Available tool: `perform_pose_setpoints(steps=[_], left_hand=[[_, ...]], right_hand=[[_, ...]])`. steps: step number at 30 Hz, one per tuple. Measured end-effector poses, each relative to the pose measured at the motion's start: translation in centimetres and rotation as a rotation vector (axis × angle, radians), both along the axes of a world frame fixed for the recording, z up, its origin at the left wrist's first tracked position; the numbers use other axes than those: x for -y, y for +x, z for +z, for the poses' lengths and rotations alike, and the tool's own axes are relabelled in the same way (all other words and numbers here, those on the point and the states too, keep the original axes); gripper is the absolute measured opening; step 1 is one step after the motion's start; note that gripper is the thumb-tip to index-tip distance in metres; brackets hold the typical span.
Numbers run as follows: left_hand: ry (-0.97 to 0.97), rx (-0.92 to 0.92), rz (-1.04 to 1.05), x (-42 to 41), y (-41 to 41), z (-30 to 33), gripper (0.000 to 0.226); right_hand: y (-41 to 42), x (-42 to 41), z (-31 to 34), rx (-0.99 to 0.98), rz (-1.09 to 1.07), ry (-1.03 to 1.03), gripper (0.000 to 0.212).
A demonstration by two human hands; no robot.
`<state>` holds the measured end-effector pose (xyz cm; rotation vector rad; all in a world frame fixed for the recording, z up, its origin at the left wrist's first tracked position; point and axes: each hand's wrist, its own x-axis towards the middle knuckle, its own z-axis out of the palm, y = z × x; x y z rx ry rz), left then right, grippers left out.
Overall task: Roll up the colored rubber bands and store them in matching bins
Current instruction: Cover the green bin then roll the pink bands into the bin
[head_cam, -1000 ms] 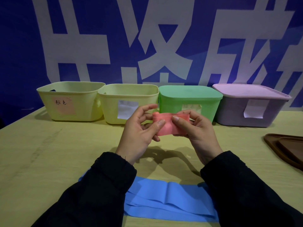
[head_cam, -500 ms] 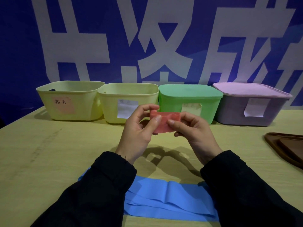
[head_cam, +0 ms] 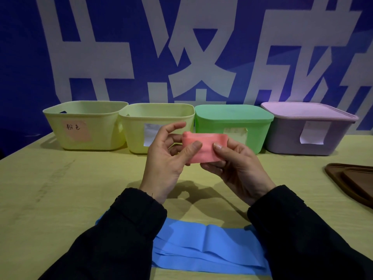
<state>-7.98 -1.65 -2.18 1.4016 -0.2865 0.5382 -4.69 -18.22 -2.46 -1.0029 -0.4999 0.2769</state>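
Pink band [head_cam: 203, 147] stretched wider than before; left hand [head_cam: 167, 158], right hand [head_cam: 236, 164] grip pinching its ends above table [head_cam: 60, 188].

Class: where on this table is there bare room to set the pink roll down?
Bare table left of the hands, before the yellow bins; also between the right hand and brown tray. Crowded near the blue band.

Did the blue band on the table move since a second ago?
No. The blue band lies flat in the same spot on the table, between the sleeves, while both hands hold the pink band.
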Motion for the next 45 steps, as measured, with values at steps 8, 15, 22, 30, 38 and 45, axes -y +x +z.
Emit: perform_pose_setpoints(steps=[8,15,22,30,38,45], left_hand=[[0.002,-0.026,-0.080,-0.2,-0.2,0.0,0.033],[0.007,-0.028,-0.040,-0.2,-0.2,0.0,0.043],[0.025,-0.010,-0.088,-0.3,0.1,-0.5,0.027],[0.114,-0.035,-0.056,-0.1,0.5,-1.1,0.027],[0.102,-0.030,-0.055,-0.1,0.4,-1.1,0.023],[0.156,-0.048,-0.083,0.0,0.3,-1.2,0.032]], right_hand=[[0.4,0.5,-0.3,-0.003,-0.019,-0.019,0.022],[0.7,0.4,-0.5,-0.040,-0.077,-0.072,0.028],[0.7,0.0,-0.8,0.000,-0.123,-0.104,0.031],[0.6,-0.4,-1.2,0.054,-0.196,-0.167,0.034],[0.7,-0.2,-1.4,0.070,-0.205,-0.173,0.028],[0.7,-0.3,-1.4,0.077,-0.248,-0.197,0.033]])
